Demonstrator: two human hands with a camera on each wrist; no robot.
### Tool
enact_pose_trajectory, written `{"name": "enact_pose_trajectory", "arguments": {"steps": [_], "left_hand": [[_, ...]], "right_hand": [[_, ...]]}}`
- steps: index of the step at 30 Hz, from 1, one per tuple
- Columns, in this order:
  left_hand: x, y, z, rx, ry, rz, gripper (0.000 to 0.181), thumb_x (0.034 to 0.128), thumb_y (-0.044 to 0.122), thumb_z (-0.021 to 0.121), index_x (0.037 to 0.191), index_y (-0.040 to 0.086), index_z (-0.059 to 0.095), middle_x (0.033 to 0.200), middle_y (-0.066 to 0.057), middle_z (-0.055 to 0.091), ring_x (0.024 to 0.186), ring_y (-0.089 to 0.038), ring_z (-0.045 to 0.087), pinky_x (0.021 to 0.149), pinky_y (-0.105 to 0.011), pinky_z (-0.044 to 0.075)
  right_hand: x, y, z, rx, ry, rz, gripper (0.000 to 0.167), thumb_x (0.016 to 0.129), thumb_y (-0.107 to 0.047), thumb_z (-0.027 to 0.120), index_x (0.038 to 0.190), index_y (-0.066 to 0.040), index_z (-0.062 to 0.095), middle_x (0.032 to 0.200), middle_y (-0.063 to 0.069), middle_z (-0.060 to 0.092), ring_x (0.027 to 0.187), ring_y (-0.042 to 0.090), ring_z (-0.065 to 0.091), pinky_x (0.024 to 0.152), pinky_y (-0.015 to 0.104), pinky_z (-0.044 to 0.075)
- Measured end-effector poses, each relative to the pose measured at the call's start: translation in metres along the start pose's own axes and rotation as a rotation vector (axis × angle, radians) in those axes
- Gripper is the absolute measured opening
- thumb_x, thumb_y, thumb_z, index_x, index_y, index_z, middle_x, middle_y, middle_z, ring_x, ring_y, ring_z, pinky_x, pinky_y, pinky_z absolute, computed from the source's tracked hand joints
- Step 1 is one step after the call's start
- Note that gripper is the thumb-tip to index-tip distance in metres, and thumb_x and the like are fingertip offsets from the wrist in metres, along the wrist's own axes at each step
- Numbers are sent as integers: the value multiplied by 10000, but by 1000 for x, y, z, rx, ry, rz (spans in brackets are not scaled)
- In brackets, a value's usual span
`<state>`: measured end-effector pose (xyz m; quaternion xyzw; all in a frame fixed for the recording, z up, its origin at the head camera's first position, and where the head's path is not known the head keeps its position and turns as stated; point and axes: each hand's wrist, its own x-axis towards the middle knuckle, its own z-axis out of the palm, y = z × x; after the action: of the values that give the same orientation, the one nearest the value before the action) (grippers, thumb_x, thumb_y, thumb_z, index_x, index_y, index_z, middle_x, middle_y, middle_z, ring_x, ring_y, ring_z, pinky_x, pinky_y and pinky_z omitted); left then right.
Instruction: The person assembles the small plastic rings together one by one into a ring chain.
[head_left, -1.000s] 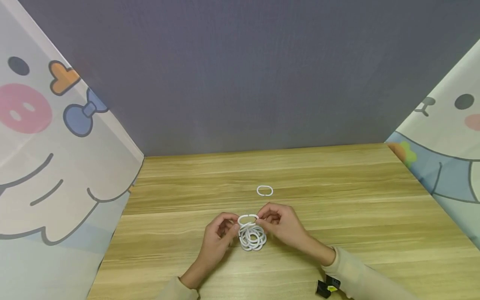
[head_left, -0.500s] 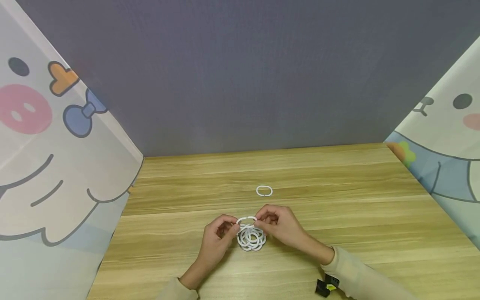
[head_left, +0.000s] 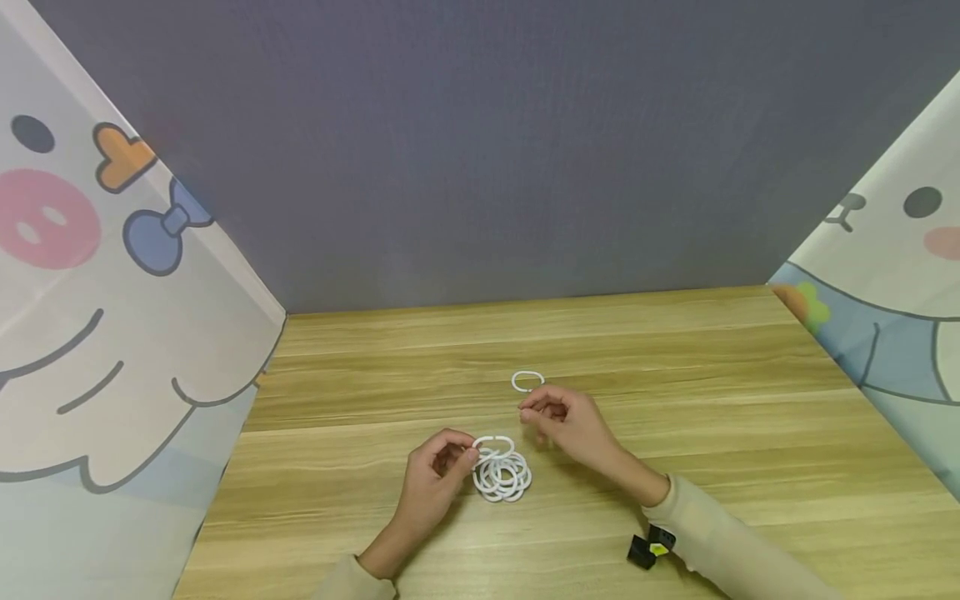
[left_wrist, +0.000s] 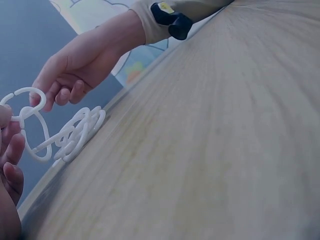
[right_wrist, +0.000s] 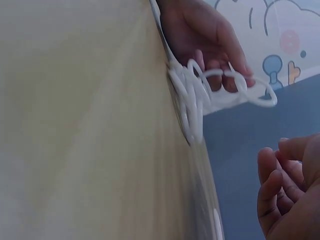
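Note:
Between thumb and forefinger, my left hand [head_left: 433, 477] pinches a white plastic oval ring [head_left: 507, 440], a link with a small split in its side. In the left wrist view this ring [left_wrist: 42, 95] is raised off the table and hooked through another white link [left_wrist: 47, 135]. More white links lie in a looped heap [head_left: 517, 479] just below it, several of them overlapping. My right hand [head_left: 573, 425] is off the ring, loosely curled and holding nothing. Its fingertips are close to a single loose white link [head_left: 528, 372] lying farther back.
The wood-grain table [head_left: 360, 358] ends at a dark grey panel [head_left: 525, 167] behind. Cartoon-printed panels stand at the left [head_left: 150, 333] and right [head_left: 900, 333]. A small black device [head_left: 651, 546] sits by the right sleeve.
My right hand has let go of the pinched ring and moved up and right toward the loose link. My left hand keeps its pinch and has barely moved.

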<state>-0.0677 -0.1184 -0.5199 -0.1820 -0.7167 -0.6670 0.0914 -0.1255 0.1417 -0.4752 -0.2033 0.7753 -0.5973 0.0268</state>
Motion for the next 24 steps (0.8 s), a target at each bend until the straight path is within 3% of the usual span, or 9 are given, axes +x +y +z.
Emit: {"name": "enact_pose_trajectory", "arguments": {"steps": [8,16,24], "left_hand": [[1,1,1,-10,-8,-3,89,1016,-74,720,1061,-6,756,847,-186,703,726,-25,586,596,-206,478],[1,0,1,-10,-5,4,77,1011,-80,720,1056,-26,753,839,-186,699,725,-24,584,594,-204,475],[0,0,1,-10,-4,4,87,1011,-81,720,1052,-13,755,837,-187,700,725,-24,587,594,-205,479]], "right_hand": [[16,3,-9,-38,35,9,137,1005,-7,797,1113,65,755,892,243,745,653,358,691,554,224,512],[29,7,-11,-92,57,25,132,993,2,810,1117,30,778,915,222,764,627,377,677,487,233,491],[41,18,-13,-176,118,12,162,954,-5,856,1105,6,800,942,119,780,662,180,670,536,224,517]]}}
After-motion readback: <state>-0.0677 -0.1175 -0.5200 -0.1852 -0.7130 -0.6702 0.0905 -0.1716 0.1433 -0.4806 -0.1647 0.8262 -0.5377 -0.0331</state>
